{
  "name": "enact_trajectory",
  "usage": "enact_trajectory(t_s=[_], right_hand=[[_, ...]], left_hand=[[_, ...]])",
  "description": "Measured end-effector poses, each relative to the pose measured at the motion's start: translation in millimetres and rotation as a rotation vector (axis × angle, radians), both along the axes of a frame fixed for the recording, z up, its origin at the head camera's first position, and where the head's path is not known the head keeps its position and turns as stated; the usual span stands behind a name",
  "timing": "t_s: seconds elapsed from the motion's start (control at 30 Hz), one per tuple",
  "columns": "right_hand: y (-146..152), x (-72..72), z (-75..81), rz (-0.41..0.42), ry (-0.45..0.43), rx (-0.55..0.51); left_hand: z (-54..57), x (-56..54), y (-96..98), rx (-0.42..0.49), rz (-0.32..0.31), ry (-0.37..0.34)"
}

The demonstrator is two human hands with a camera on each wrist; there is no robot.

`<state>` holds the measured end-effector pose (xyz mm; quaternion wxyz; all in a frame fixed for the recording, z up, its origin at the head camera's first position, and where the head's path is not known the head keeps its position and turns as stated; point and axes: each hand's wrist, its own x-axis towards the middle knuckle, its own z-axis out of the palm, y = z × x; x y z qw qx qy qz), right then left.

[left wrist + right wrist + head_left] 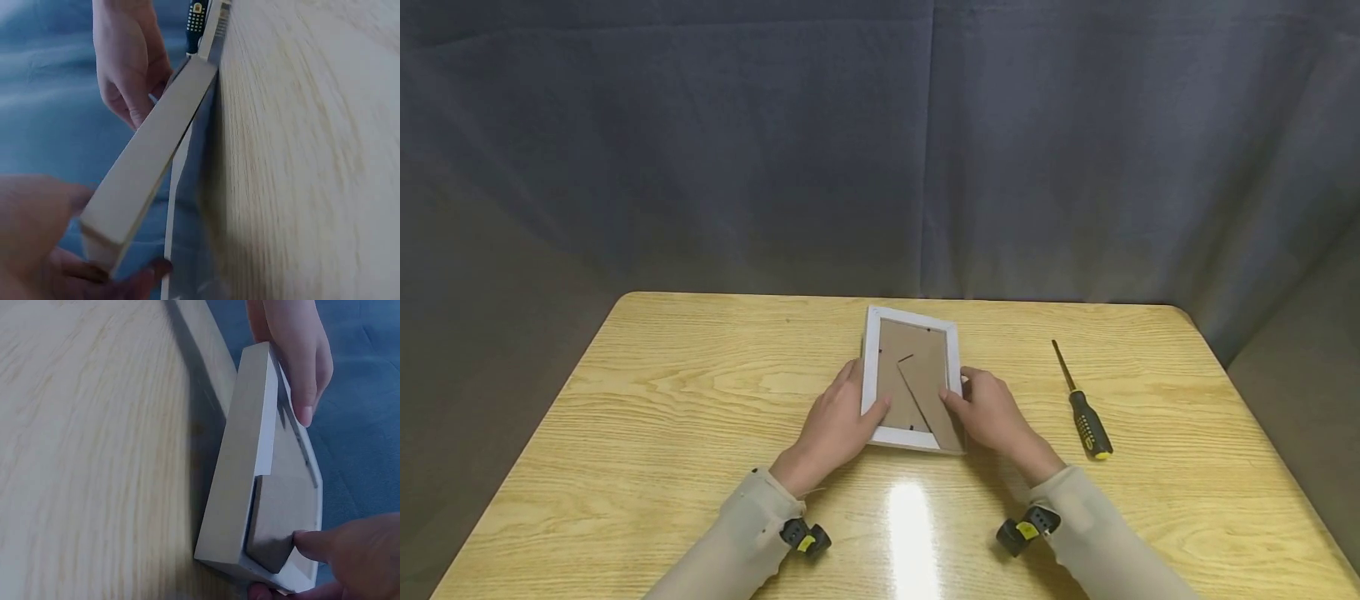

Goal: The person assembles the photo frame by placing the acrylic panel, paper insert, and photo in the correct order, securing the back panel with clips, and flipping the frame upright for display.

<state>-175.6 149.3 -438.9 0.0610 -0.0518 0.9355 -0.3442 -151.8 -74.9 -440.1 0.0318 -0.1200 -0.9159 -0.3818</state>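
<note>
A white picture frame (871, 367) is held back side up over the middle of the table. Its brown backing board (891, 342) carries a brown stand flap (928, 396) that lies slanted toward the lower right. My left hand (835, 421) grips the frame's left side, thumb over the border and fingers beneath. On the opposite side my right hand (996, 412) holds the edge, with its thumb on the flap. Both wrist views show the frame's plain side edge (150, 150) tilted above the wood; in the right wrist view the flap (275, 519) stands slightly proud of the backing.
To the right of the frame lies a screwdriver (1086, 421) with a black and yellow handle, its tip pointing away. The wooden table (700, 375) ends at a dark curtain (775, 167) behind and at both sides.
</note>
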Motion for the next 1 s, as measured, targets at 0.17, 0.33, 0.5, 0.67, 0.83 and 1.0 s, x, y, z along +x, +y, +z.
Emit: enact_trajectory(t_s=[0.17,0.33,0.5,0.67,0.83,1.0], right_hand=[[-1.1,-1.0,2.8,0.004,0.022,-0.046],[-1.4,-2.1,5.6,0.005,0.037,-0.107],[-0.7,-2.1,6.5,0.017,0.052,-0.17],[0.0,-2.6,6.3,0.039,0.031,-0.22],[-5.5,2.0,18.7,0.001,0.093,-0.168],[-18.8,15.1,35.0,0.016,0.196,-0.191]], left_hand=[[3.2,-0.8,4.4,0.134,0.02,0.013],[6.5,-1.3,7.4,0.208,0.04,0.03],[8.9,-1.1,8.6,0.238,0.061,0.056],[14.8,-1.0,7.7,0.281,0.087,0.083],[21.8,-1.6,6.9,0.286,0.105,0.158],[26.9,-0.6,7.6,0.269,0.107,0.22]])
